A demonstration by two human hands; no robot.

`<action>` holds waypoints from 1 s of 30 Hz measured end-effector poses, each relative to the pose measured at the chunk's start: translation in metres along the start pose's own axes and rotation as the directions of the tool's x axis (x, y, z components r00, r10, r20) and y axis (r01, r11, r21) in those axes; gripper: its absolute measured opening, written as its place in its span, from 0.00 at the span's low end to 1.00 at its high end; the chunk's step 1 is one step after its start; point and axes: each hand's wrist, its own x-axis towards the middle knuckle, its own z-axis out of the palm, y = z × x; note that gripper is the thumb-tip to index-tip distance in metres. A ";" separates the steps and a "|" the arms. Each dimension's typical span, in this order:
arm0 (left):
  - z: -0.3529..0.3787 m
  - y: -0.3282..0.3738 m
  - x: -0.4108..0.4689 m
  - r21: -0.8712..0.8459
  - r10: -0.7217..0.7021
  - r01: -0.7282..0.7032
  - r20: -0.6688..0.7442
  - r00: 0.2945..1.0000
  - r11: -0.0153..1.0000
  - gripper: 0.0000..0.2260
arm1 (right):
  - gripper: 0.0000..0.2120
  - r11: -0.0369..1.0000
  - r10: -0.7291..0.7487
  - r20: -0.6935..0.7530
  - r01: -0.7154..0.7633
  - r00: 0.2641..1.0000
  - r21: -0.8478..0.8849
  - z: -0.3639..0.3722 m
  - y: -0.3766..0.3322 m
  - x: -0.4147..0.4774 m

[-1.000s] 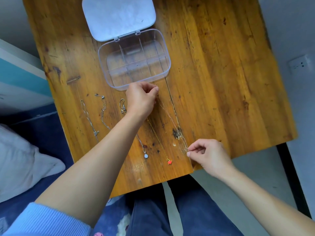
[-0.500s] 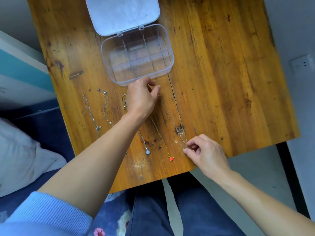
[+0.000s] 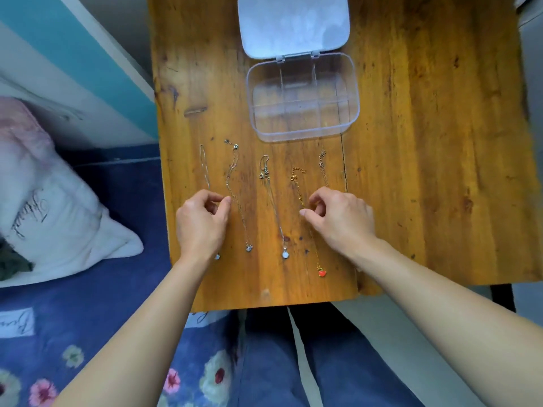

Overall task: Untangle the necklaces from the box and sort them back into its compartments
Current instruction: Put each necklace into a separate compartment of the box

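Five thin necklaces lie side by side on the wooden bench [image 3: 411,142], below the empty clear plastic compartment box [image 3: 302,96]. My left hand [image 3: 202,224] and right hand [image 3: 343,218] hover, fingers loosely curled, holding nothing visible.

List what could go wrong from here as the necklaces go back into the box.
1. The chains lie close side by side; the right hand rests over two of them, so lifting one may drag its neighbour and re-tangle.
2. The red pendant lies near the table edge and could slip off.
3. The box has small compartments; a long chain may spill over a divider.
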 end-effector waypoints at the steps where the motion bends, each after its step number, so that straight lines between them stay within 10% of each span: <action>1: -0.001 -0.005 -0.003 -0.011 -0.023 0.022 -0.006 1.000 1.000 0.09 | 0.14 0.999 0.016 -0.005 -0.016 1.000 -0.033 0.002 -0.003 0.006; 9: 0.008 -0.012 -0.010 -0.057 -0.086 0.088 0.034 0.996 0.994 0.07 | 0.09 0.995 0.055 0.095 -0.046 0.994 -0.090 0.013 -0.010 0.010; 13: 0.016 -0.004 -0.008 -0.031 -0.054 0.057 0.074 0.996 0.998 0.08 | 0.08 0.981 0.056 0.180 -0.088 0.982 0.170 0.003 -0.013 0.005; 20: 0.018 0.037 0.017 -0.134 0.110 -0.108 0.004 0.994 0.985 0.11 | 0.07 0.759 0.009 0.045 -0.037 0.999 0.651 -0.065 -0.047 0.014; 30: 0.035 0.088 0.091 -0.328 0.009 0.047 0.169 0.986 0.944 0.11 | 0.03 0.697 -0.132 -0.157 0.204 0.979 0.687 -0.157 -0.085 0.087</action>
